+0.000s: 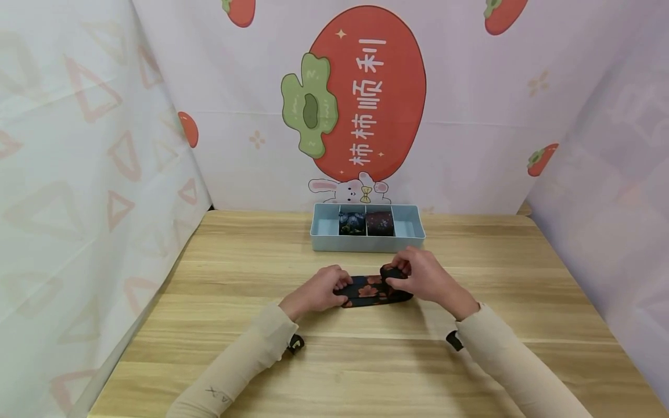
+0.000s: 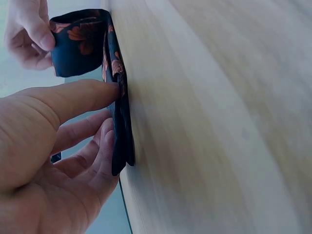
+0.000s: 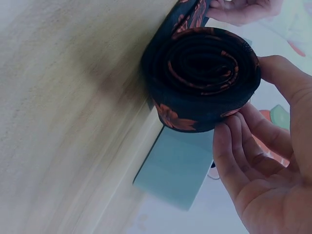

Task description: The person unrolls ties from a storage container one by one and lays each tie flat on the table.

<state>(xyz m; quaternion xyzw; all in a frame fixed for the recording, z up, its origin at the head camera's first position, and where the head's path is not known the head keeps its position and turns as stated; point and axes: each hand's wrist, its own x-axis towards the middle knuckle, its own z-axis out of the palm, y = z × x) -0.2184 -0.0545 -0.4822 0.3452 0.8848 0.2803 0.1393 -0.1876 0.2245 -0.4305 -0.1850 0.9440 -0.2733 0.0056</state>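
Note:
A dark necktie with orange flowers (image 1: 367,290) lies partly flat on the table, its other end wound into a thick roll (image 3: 200,107). My right hand (image 1: 425,276) holds the roll, the thumb on one side and the fingers on the other. At the tie's flat left end, my left hand (image 1: 320,288) pinches the strip between thumb and fingers; the left wrist view shows the layered edge of the fabric (image 2: 123,126) there. Behind the hands stands a light blue divided box (image 1: 366,244), which holds a dark blue floral rolled tie (image 1: 352,223) and a maroon floral rolled tie (image 1: 380,223).
The wooden table (image 1: 340,371) extends around the hands. A white cloth with persimmon prints (image 1: 470,87) hangs behind it, and more cloth (image 1: 78,203) hangs along the left and right sides. Black straps (image 1: 295,343) show at both wrists.

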